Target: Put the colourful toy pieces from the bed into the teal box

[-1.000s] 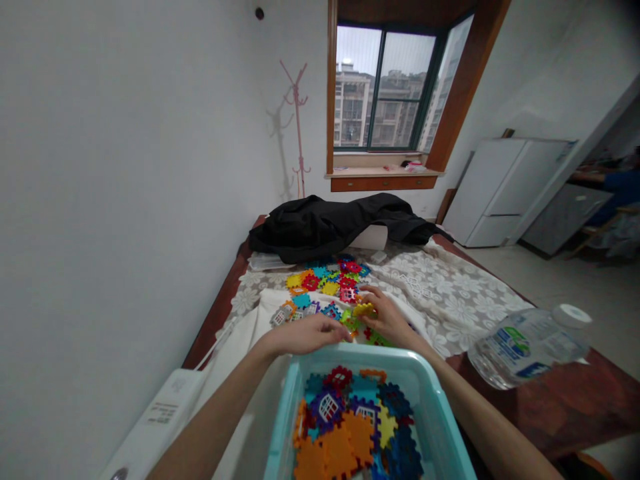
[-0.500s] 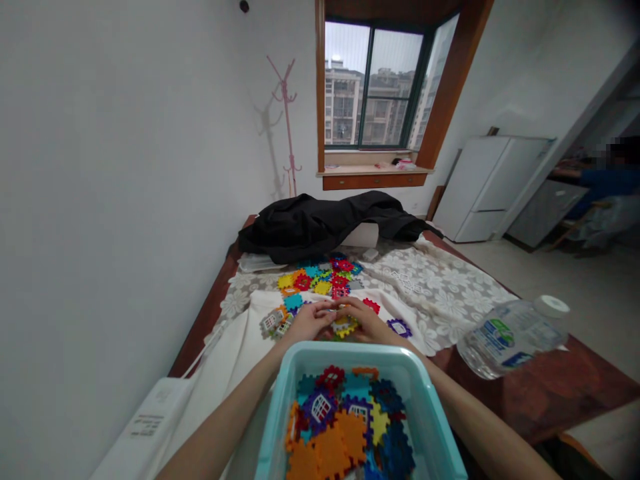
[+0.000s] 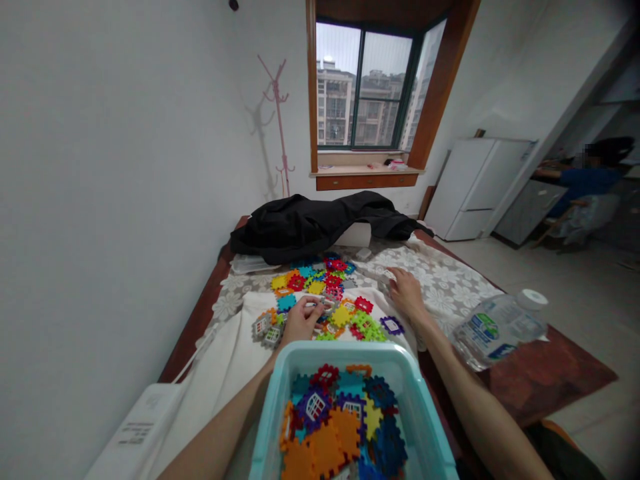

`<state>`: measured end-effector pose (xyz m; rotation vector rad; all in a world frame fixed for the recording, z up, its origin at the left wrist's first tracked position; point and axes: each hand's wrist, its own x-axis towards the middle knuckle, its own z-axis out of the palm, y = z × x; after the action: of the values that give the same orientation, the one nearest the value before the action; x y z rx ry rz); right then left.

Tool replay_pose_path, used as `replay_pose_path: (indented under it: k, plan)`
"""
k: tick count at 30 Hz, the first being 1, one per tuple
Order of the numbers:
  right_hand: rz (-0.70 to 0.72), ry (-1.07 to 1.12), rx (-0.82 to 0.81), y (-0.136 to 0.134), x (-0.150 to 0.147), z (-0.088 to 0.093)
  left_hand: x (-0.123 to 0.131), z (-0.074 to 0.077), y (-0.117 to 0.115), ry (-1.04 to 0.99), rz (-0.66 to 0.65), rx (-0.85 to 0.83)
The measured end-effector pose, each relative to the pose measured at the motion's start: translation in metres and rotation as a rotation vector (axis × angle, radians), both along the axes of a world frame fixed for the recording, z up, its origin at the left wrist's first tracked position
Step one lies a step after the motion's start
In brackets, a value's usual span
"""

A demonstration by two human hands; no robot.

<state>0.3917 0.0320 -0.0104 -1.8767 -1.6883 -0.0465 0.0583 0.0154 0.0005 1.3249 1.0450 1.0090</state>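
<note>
Many coloured interlocking plastic tiles (image 3: pixel 325 287) lie spread on a white cloth (image 3: pixel 230 347) over the table. My left hand (image 3: pixel 301 319) is closed in a pinch on a small grey window tile (image 3: pixel 320 306) near the middle of the spread. My right hand (image 3: pixel 403 292) rests on the lace cloth to the right, its fingers curled over a small pale piece (image 3: pixel 387 280) that I cannot make out. A turquoise plastic bin (image 3: pixel 425 413) close to me holds several more tiles (image 3: pixel 340 420).
A clear water bottle (image 3: pixel 497 327) lies on its side at the table's right edge. A black jacket (image 3: pixel 310 223) is heaped at the far end. A white device (image 3: pixel 135 427) lies at the near left. A seated person (image 3: pixel 585 183) is at the far right.
My right hand has left the yellow tile and moved right onto the lace cloth. My left hand stays at the spread, now pinching a grey tile. The view has shifted left.
</note>
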Motion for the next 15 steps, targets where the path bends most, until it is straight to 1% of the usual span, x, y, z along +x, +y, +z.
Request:
replay_pose_path:
  k: [2, 4, 7, 10, 12, 13, 15]
  plan:
    - [-0.094, -0.061, -0.093, 0.002, 0.014, -0.009, -0.001, 0.001, 0.001, 0.015, 0.024, -0.021]
    - [-0.132, -0.064, -0.133, 0.002, 0.020, -0.015, -0.002, 0.000, 0.003, 0.004, 0.044, -0.034]
    - [-0.160, -0.043, -0.120, 0.002, 0.021, -0.018, -0.002, -0.002, 0.005, -0.058, 0.040, -0.032]
    - [-0.173, -0.029, -0.109, 0.002, 0.022, -0.015, -0.002, -0.004, 0.005, -0.094, 0.022, -0.030]
    - [-0.182, 0.015, -0.041, 0.002, 0.021, -0.009, -0.002, -0.004, 0.006, -0.092, 0.022, -0.030]
    - [-0.187, 0.069, 0.033, 0.002, 0.019, -0.006, -0.002, -0.004, 0.006, -0.093, 0.023, -0.029]
    - [-0.155, 0.264, 0.211, 0.001, 0.007, 0.002, -0.001, -0.004, 0.006, -0.096, 0.024, -0.028]
